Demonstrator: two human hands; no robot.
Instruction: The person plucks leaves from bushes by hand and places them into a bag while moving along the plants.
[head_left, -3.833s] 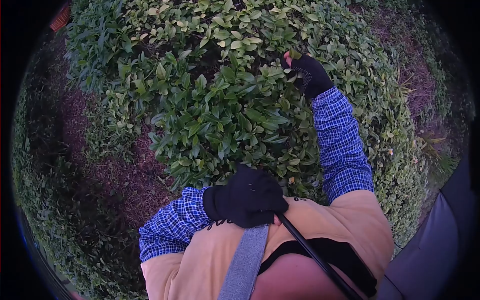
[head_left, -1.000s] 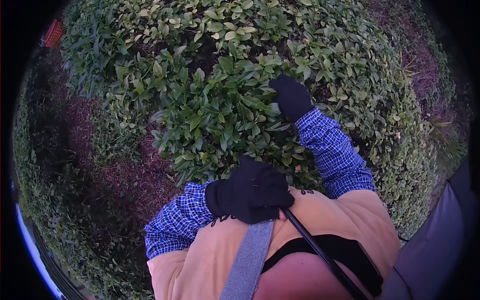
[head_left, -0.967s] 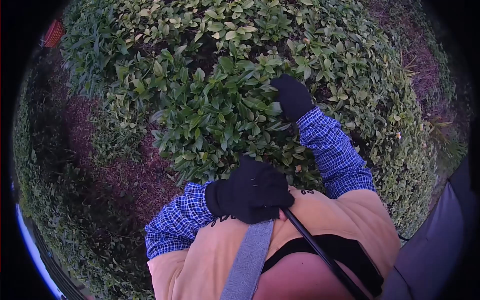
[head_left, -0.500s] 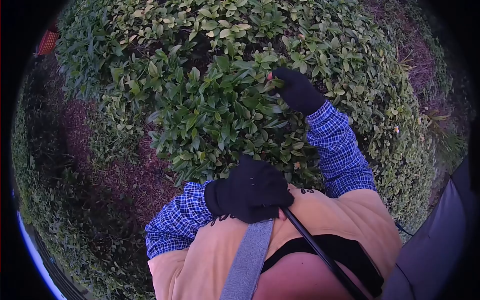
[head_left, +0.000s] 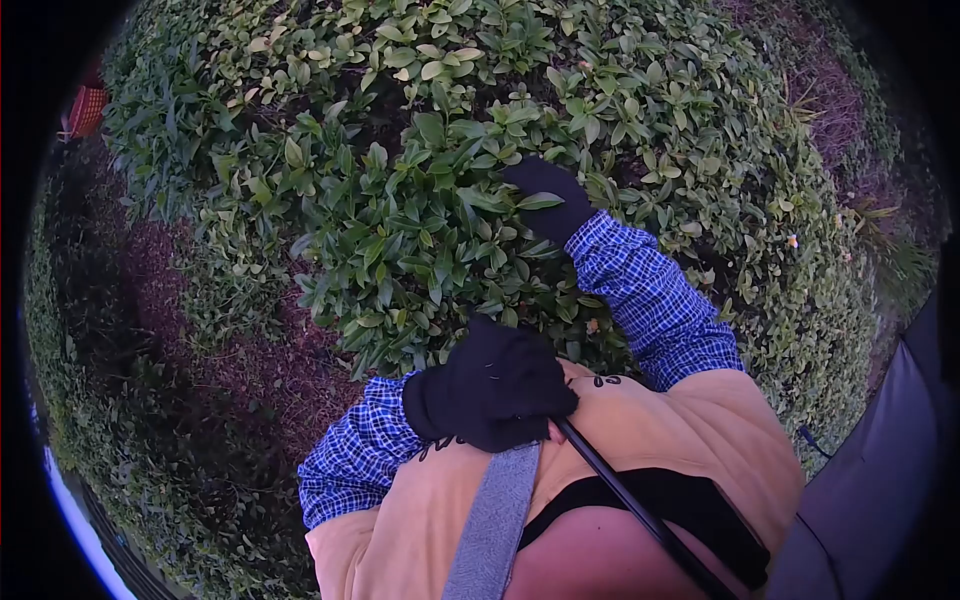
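Observation:
My left hand (head_left: 490, 388), in a black glove with bare fingertips, is closed around a black umbrella pole (head_left: 640, 505) in front of my chest. The pole slants down to the right past a grey strap (head_left: 490, 530). My right hand (head_left: 550, 200), gloved the same way, reaches in among the upper leaves of a green leafy bush (head_left: 420, 225). One leaf (head_left: 541, 201) lies across the back of this glove. Foliage hides the right fingers, so I cannot see whether they grip anything.
Dark grey umbrella cloth (head_left: 870, 470) fills the lower right. A red basket (head_left: 88, 110) stands at the far upper left. Bare reddish ground (head_left: 160, 270) runs along the left of the bush, with another leafy row (head_left: 190, 470) beyond it.
My right hand has moved left and slightly down, from a shoot at its fingertips to deeper among the leaves. My left hand keeps its hold on the pole. The view has shifted slightly.

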